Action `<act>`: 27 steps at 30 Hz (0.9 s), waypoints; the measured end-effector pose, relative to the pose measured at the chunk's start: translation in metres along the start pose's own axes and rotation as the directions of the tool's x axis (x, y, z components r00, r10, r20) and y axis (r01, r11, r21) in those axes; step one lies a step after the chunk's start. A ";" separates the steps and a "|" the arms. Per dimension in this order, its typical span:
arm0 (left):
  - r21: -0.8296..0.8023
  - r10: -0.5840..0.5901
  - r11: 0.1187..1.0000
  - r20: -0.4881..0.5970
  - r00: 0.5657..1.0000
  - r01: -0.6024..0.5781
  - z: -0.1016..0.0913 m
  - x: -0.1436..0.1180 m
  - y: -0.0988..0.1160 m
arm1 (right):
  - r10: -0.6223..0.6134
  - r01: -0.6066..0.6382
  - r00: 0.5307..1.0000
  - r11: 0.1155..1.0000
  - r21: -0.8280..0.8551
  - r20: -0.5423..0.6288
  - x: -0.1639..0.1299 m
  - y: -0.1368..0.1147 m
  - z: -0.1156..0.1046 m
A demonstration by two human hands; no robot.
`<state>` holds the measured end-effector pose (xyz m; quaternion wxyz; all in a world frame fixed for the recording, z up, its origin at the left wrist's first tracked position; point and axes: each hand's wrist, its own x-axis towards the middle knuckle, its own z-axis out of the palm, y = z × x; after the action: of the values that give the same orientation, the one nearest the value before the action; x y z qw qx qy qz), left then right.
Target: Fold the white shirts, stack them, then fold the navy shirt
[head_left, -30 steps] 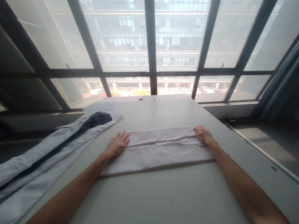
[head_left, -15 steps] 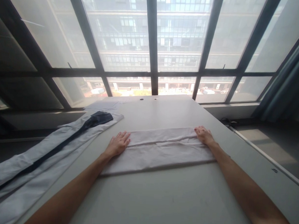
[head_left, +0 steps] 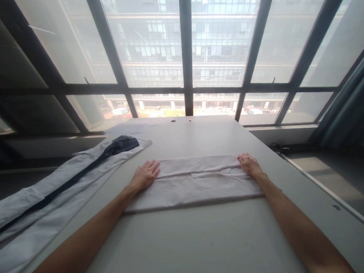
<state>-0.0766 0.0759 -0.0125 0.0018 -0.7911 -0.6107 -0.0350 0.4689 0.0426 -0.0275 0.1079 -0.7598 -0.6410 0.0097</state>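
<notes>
Fingers [head_left: 153, 166] of the left hand [head_left: 144, 176] lie outstretched and unclenched on the left end of a folded cloth [head_left: 194, 187]; those of the right hand [head_left: 249, 165] rest on its far right part, also unclenched and gripping nothing. The cloth is pale greyish-white, flattened into a long band across the worktop [head_left: 192, 241], with a lengthwise fold line along its middle, shallow wrinkles and a looser crease near the right hand. Its near edge is fairly straight, slightly higher at the right. Worktop surface stretches beyond the cloth towards the window [head_left: 217, 45], on the near side, and out to the worktop's right edge. Leftward, a pale cloth [head_left: 64, 210] with a navy strip [head_left: 121, 145] covers that side, leaving a narrower gap.
</notes>
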 end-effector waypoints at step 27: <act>0.010 0.002 1.000 -0.009 1.000 -0.002 0.004 0.001 -0.004 | -0.008 0.008 1.000 1.000 -0.003 -0.012 0.002 0.001 0.002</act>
<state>-0.0798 0.0783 -0.0168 0.0082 -0.7914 -0.6102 -0.0355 0.4701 0.0449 -0.0295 0.1106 -0.7576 -0.6433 0.0040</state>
